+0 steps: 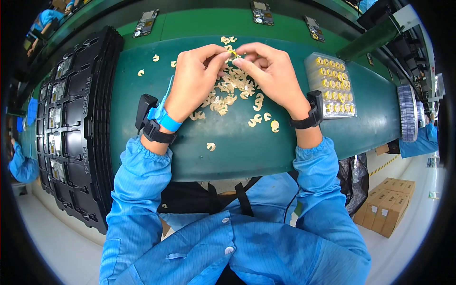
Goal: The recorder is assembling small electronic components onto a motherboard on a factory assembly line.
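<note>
Above the far part of the green work surface (228,156), my left hand (197,78) and my right hand (274,71) meet fingertip to fingertip. Pinched between them is a small yellow part (233,53), mostly covered by the fingers, so its exact shape does not show. Right under the hands spreads a loose pile of cream C-shaped pieces (232,83). Single pieces lie scattered around it, one of them (211,147) nearer to me. A blue wrist strap (164,118) with a cord circles my left wrist, and both wrists wear black bands.
To the right stands a clear plastic tray (311,71) with rows of yellow round parts. Tall stacked black trays (90,118) holding circuit boards rise at the left. Several circuit boards (262,13) lie on the green strip beyond. Cardboard boxes (387,204) sit on the floor, lower right.
</note>
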Demonstrator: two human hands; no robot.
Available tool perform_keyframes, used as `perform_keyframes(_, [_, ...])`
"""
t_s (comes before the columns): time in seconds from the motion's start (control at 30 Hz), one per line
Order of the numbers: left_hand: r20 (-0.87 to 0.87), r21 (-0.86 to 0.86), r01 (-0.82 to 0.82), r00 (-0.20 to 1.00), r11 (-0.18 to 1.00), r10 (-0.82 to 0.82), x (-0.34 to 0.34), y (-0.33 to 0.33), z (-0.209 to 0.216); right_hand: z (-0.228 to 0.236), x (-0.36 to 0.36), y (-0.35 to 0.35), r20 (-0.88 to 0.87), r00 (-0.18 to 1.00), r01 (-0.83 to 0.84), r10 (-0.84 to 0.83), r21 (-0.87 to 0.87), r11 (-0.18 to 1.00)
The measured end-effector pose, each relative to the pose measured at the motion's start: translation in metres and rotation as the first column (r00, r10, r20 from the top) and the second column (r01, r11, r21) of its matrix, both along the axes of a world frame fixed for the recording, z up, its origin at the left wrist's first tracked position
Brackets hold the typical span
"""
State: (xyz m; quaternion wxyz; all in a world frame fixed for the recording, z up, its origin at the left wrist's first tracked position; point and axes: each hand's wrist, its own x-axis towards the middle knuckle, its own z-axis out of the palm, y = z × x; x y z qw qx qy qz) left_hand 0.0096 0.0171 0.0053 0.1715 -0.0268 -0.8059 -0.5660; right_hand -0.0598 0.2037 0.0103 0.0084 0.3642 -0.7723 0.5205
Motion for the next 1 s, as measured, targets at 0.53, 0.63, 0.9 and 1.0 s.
perform_keyframes(0.53, [0.143, 0.496, 0.137, 0.961, 0.857, -0.237, 0.001, -0.008, 0.007, 0.0, -0.007, 0.0, -0.593, 0.804, -0.025, -0.046, -0.11, 0.994])
perform_keyframes(0.63, [0.089, 0.448, 0.123, 0.979, 0.886, -0.181, 0.0, -0.009, 0.003, 0.007, 0.0, 0.0, -0.323, 0.945, 0.009, -0.049, -0.126, 0.992])
perform_keyframes(0.9, [0.083, 0.336, 0.085, 0.989, 0.938, -0.119, 0.006, 0.002, 0.007, 0.003, 0.005, -0.007, 0.314, 0.948, 0.041, 0.049, -0.272, 0.962])
perform_keyframes(1.0, [0.118, 0.209, 0.015, 0.992, 0.978, -0.04, 0.006, 0.003, 0.004, -0.006, -0.025, -0.012, 0.22, 0.958, 0.25, -0.186, -0.318, 0.914])
